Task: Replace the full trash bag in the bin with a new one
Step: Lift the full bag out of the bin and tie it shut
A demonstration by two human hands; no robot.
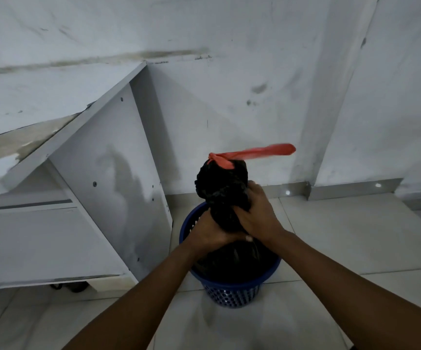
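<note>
A blue perforated plastic bin (232,291) stands on the tiled floor. A full black trash bag (225,258) fills it, and the bag's gathered neck (220,180) rises above the rim. Red drawstring tape (254,151) sticks out of the top of the neck, pointing right. My left hand (208,229) clasps the neck low on its left side. My right hand (257,215) is wrapped around the same neck from the right, a little higher. Both hands squeeze the bunched plastic just above the bin.
A white cabinet (108,178) stands right beside the bin on the left, its side panel almost touching the rim. A white wall with a projecting column (330,122) is behind. Pale floor tiles (343,236) stretch to the right and in front.
</note>
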